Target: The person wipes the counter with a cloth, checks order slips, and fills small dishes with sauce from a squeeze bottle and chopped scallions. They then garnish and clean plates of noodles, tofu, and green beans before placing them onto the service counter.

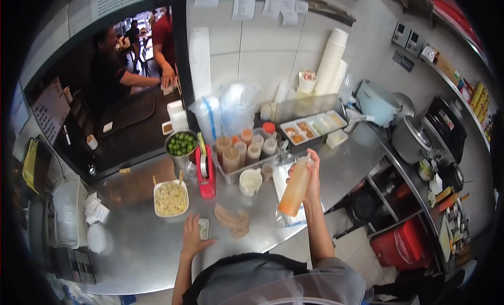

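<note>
My right hand (313,176) is wrapped round a squeeze bottle (295,187) with orange sauce, held tilted above the counter's front edge. On the steel counter (136,252), my left hand (193,236) rests with its fingers spread beside a small rectangular container (203,228). Right of that container lies a crumpled brown cloth or glove (232,221). Behind my left hand stands a white square bowl (171,198) of pale chopped food with handles sticking up. A white cup (250,182) is farther back, between my hands. Plastic bags (283,187) lie partly behind the bottle.
A bin of sauce bottles (231,159), a red tape dispenser (205,171) and a pot of green limes (181,144) stand behind. A topping tray (312,127) is at back right. Two people (109,69) are beyond the hatch. A red bin (403,242) stands below right.
</note>
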### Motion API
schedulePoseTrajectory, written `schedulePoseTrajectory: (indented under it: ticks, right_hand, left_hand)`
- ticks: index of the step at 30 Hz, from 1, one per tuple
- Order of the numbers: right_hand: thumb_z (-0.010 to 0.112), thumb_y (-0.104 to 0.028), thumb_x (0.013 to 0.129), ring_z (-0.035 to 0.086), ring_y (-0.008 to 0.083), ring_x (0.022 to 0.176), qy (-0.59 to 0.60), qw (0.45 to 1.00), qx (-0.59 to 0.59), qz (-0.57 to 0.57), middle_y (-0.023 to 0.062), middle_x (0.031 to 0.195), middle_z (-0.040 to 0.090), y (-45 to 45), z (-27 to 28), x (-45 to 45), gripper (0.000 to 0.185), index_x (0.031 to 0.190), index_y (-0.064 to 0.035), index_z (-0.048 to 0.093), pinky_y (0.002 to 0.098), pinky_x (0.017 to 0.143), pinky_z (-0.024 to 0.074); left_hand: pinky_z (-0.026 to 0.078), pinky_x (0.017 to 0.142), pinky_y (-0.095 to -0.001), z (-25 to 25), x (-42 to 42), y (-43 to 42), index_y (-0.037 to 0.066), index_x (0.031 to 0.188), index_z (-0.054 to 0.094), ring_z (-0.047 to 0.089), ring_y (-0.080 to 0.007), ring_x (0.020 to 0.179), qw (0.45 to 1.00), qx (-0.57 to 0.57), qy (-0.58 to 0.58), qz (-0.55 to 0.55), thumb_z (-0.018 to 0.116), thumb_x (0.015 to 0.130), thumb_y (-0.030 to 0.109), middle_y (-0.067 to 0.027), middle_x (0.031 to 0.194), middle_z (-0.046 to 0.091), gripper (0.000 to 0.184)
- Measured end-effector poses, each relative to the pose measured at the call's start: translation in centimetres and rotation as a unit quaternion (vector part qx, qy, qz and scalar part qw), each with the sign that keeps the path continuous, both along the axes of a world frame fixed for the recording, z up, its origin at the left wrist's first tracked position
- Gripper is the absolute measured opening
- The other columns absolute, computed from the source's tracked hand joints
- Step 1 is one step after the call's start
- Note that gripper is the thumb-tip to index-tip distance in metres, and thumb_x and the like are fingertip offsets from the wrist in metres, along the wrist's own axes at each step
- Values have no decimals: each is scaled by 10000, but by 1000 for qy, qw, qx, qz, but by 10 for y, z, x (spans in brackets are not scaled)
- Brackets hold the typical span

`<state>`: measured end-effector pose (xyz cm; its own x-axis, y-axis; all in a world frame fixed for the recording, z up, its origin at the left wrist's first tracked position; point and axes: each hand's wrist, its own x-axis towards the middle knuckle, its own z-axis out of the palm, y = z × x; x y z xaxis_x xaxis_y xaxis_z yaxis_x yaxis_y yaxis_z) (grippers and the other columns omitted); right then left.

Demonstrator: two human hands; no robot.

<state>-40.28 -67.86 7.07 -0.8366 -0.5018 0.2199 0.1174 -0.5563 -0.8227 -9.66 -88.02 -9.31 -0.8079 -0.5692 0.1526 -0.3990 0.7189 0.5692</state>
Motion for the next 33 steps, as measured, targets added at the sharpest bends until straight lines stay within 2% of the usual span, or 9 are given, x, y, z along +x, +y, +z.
schedulePoseTrajectory:
  ticks: [3, 7, 10, 14, 17, 21, 27, 30, 33]
  right_hand:
    - [503, -351, 861, 568, 235, 602, -99, 978, 3, -186, 129, 810, 529, 9, -69, -34, 431, 1227, -198, 335, 365, 482, 499]
    - [437, -368, 893, 563, 240, 580, -52, 995, 64, -63, 123, 752, 535, 12, -80, 24, 359, 1214, -245, 331, 358, 464, 498]
    - [424, -293, 897, 563, 225, 594, -113, 976, 53, -176, 127, 804, 521, 18, -108, 14, 361, 1229, -203, 315, 382, 470, 499]
    - [483, -240, 870, 566, 230, 646, -67, 990, 91, -90, 120, 891, 504, 14, -117, 48, 424, 1253, -171, 317, 347, 534, 504]
    - [553, -147, 851, 583, 240, 767, 112, 925, 242, -270, 119, 937, 539, 18, -158, 33, 439, 1245, -95, 367, 314, 679, 487]
    - [666, -98, 757, 536, 300, 891, 412, 827, 334, -187, 196, 1019, 513, 21, -160, 66, 594, 1265, -81, 359, 361, 760, 450]
    - [688, -60, 736, 514, 359, 918, 488, 824, 230, -174, 219, 1085, 476, 11, -176, 78, 738, 1331, -156, 262, 384, 781, 435]
    - [718, -87, 720, 509, 338, 975, 508, 817, 223, -154, 213, 1120, 474, 15, -173, 75, 815, 1356, -109, 209, 387, 825, 431]
    - [755, -125, 699, 499, 316, 1044, 322, 907, 233, -142, 207, 1176, 460, 12, -167, 92, 906, 1368, -32, 150, 385, 871, 426]
  left_hand:
    - [232, 1050, -480, -2, 18, 1, 61, 1396, 185, 209, -423, 1290, 996, 6, -56, -68, 855, 478, 309, -217, 1419, 207, 1163]
    - [251, 1047, -471, 4, -7, -17, 64, 1396, 184, 247, -411, 1273, 993, 28, -73, -88, 861, 457, 245, -212, 1379, 268, 1172]
    - [267, 1045, -459, -4, 14, -14, 64, 1392, 192, 274, -404, 1257, 992, 67, -47, -99, 854, 444, 174, -208, 1345, 307, 1161]
    - [285, 1045, -435, -7, 17, -12, 60, 1380, 209, 290, -389, 1249, 994, 57, -28, -90, 820, 457, 80, -204, 1325, 325, 1107]
    - [295, 1040, -443, -4, 25, -8, 58, 1375, 214, 296, -382, 1246, 994, 58, -41, -82, 796, 468, 33, -203, 1329, 320, 1077]
    - [313, 1025, -447, -17, 35, -9, 55, 1367, 222, 308, -384, 1240, 995, 14, -68, -71, 758, 493, -5, -207, 1322, 324, 1027]
    - [344, 991, -437, 1, 36, 6, 50, 1358, 219, 353, -382, 1205, 997, 64, -29, -15, 742, 538, 0, -220, 1279, 361, 975]
    - [377, 953, -428, -11, 31, 7, 43, 1356, 212, 416, -393, 1143, 995, 88, 36, 14, 772, 536, 23, -222, 1209, 427, 993]
    - [404, 918, -417, -14, 32, 8, 33, 1348, 204, 474, -395, 1077, 987, 124, 83, 56, 788, 530, 30, -212, 1140, 482, 1005]
